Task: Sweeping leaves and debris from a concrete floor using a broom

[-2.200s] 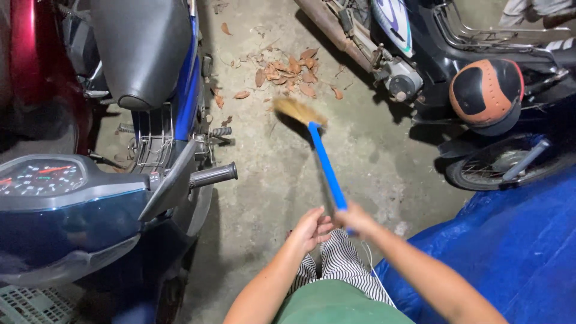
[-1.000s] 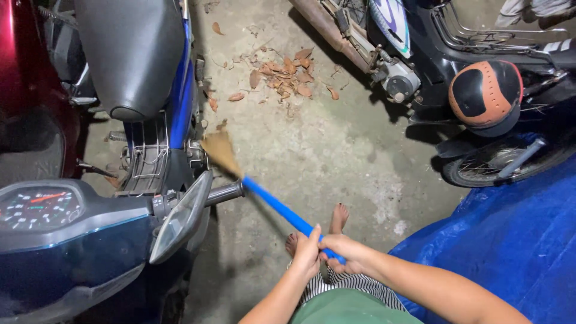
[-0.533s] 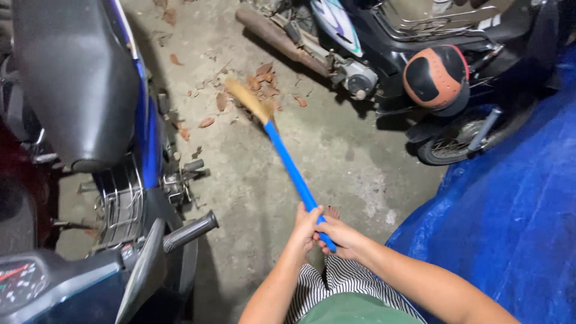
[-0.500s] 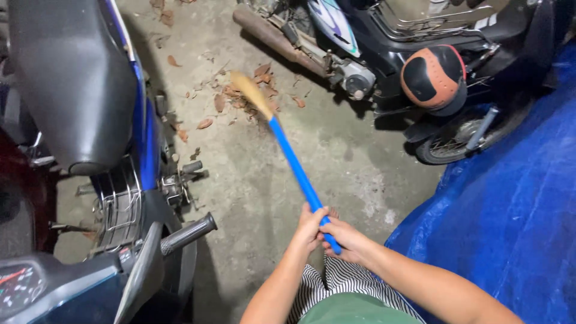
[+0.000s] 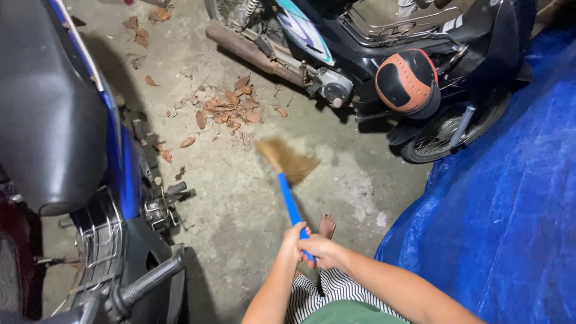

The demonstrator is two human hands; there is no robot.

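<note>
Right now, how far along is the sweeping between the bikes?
Done: most dry leaves sit gathered in one pile by the black motorcycle.
In hand: left hand and right hand both grip the blue-handled broom, its bristles blurred in mid-stroke near the pile.
Left: stray leaves beside the blue motorcycle, a few more at the top edge, and the pile itself.

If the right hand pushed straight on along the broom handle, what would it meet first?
The right hand points up the blue handle, so it would first reach the broom's straw head. Beyond that lies bare floor, then probably the pile of dry leaves; depth is hard to judge.
</note>
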